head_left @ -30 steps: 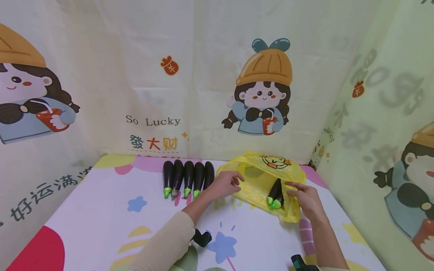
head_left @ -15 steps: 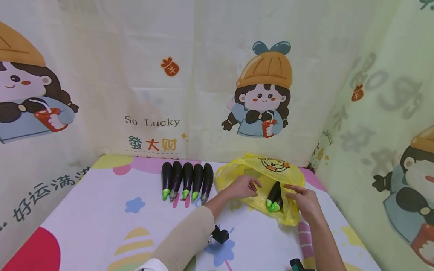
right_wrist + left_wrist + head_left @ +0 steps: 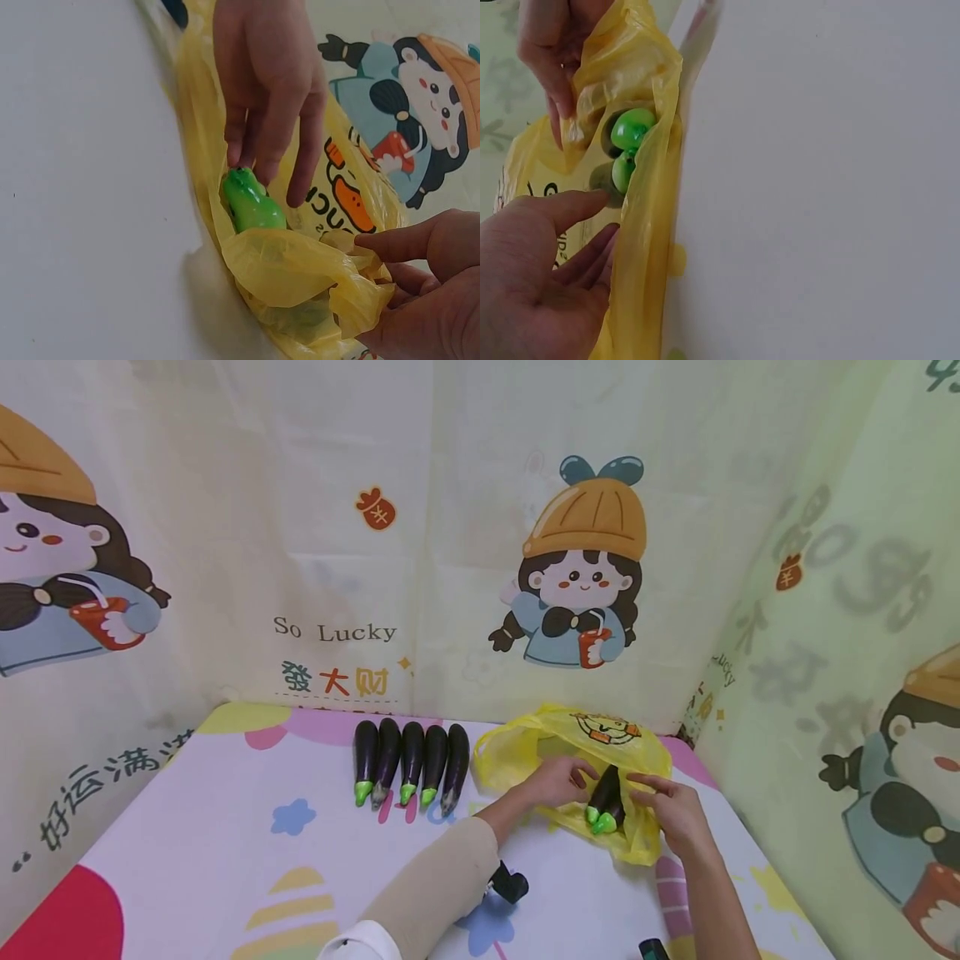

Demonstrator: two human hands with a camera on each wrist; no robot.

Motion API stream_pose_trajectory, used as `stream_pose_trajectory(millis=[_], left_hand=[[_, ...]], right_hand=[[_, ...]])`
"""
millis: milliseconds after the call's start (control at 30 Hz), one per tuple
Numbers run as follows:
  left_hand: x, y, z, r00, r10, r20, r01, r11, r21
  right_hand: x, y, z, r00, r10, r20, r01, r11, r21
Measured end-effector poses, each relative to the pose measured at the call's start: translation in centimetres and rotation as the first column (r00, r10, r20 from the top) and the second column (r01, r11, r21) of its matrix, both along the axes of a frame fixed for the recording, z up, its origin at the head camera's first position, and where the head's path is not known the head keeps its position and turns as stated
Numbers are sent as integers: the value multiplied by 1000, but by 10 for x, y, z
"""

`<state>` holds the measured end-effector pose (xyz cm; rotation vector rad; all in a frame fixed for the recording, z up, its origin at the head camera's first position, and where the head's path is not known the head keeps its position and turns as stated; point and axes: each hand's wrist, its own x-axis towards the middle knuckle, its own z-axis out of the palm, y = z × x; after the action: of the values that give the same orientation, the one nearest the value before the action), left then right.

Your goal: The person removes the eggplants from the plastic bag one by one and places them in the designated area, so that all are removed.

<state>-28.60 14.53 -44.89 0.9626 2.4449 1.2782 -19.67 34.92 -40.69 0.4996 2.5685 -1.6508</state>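
Observation:
A yellow plastic bag [image 3: 510, 760] lies on its side with its mouth toward me. Two dark eggplants [image 3: 606, 793] with green stem ends rest inside it, at the right of the opening. My left hand [image 3: 558, 782] reaches into the mouth, fingers loosely bent, just left of the eggplants; in the left wrist view its index finger is close to the green caps [image 3: 633, 129]. Whether it touches them I cannot tell. At the bag's right edge, my right hand [image 3: 677, 814] pinches the plastic between thumb and fingers, seen also in the right wrist view [image 3: 427, 281].
Left of the bag, several more eggplants [image 3: 412, 764] lie side by side in a row. The table [image 3: 187, 827] has a white, colourfully printed cover. Printed cloth walls [image 3: 450, 527] stand at the back and both sides.
My left hand has moved right, from the bag's left side into its mouth beside the eggplants. The right hand has stayed at the bag's right edge.

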Motion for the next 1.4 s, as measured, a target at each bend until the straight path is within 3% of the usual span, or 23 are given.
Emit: stream_pose_trajectory(millis=[200,433,833,1400], left_hand=[[1,10,-3,999,38,25,-37,998,-49],[3,19,0,998,61,-17,-63,994,-84],[0,30,-6,998,29,-52,-35,990,-133],[5,29,2,997,39,-68,-49,986,-162]], right_hand=[[1,0,-1,1000,8,8,-8,1000,10],[0,3,1,1000,14,10,-14,1000,-19],[2,3,-4,1000,15,-6,-15,1000,-1],[2,4,-2,1000,-1,-12,1,1000,22]])
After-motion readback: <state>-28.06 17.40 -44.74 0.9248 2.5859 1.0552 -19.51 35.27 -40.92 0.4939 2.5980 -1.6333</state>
